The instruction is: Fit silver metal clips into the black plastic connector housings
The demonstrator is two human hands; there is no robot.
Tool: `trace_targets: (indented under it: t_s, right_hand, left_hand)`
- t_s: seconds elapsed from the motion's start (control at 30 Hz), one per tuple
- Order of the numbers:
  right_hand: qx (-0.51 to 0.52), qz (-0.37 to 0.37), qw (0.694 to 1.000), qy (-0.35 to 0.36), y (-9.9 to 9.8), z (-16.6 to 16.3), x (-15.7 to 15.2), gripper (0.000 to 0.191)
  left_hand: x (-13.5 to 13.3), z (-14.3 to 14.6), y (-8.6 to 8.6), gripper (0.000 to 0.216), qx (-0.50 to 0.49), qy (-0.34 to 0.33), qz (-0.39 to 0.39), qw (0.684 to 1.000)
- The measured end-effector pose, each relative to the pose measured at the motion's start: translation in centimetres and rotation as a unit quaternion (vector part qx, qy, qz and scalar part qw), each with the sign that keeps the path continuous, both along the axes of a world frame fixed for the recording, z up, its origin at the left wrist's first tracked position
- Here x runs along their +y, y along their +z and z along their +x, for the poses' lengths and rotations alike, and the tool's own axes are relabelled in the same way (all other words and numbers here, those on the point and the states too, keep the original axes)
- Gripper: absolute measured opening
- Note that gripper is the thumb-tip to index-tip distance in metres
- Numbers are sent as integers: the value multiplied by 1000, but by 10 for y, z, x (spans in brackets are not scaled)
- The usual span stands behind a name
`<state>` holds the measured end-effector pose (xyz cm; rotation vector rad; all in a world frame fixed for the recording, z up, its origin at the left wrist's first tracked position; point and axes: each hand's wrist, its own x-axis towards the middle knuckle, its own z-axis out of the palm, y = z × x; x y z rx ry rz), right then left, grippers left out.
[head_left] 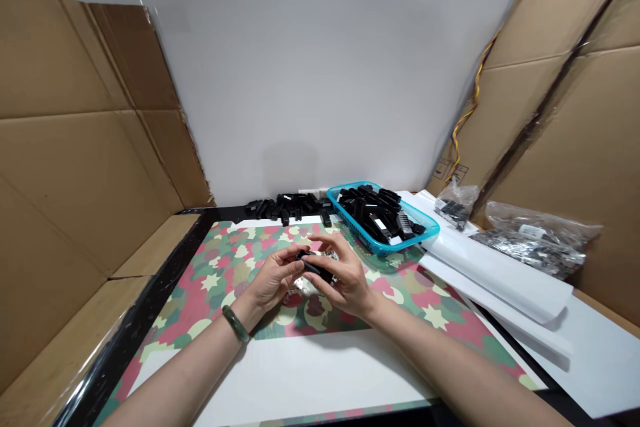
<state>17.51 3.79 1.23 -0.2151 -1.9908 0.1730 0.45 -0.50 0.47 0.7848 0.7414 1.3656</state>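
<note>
Right now, the left hand (274, 278) and right hand (345, 278) are curling close together above a camouflage-patterned mat (215, 280), both partly closed and pinching a black plastic connector (316, 268) between them. Shiny metal bits (301, 285) are showing just beneath it, too small to make out. Beyond the hands, a blue basket (419, 230) is holding more black connectors (373, 213), while a loose row of connectors (285, 208) is lying beside it, behind the mat.

Bright, even light; soft shadows, bowed edges (wide lens)
</note>
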Motion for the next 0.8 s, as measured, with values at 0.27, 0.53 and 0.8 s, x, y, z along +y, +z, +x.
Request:
trace_targets:
  t_s: [0.27,0.53,0.8]
  right_hand:
    - [-13,23,1000,5,-1,-1,2,29]
    - [-14,31,999,5,-2,-1,2,35]
    - [-27,13,999,14,-3,-2,6,34]
  left_hand:
    - [-1,0,-3,41,-1,-10,6,1000]
    - [-1,3,0,42,2,-17,17,1000]
    - [-1,3,1,43,-4,8,-20,1000]
